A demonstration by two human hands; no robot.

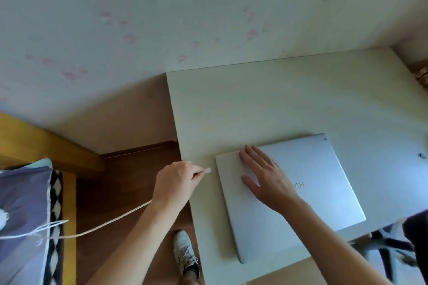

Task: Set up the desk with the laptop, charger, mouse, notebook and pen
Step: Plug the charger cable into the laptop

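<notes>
A closed silver laptop (308,183) lies on the white desk (266,104), near its front left corner. My right hand (266,176) rests flat on the lid with fingers spread. My left hand (178,180) pinches the white plug of the charger cable (108,223); the plug tip (207,170) is just left of the laptop's left edge, a small gap apart. The cable trails left and down to a white charger brick (2,217) at the frame's left edge. Mouse, notebook and pen are not in view.
A bed with a yellow wooden frame (34,141) and a purple pillow (23,215) stands to the left. A white shoe (184,249) stands on the brown floor beside the desk. A chair base (391,245) shows at lower right. A small dark item (422,155) lies at the desk's right.
</notes>
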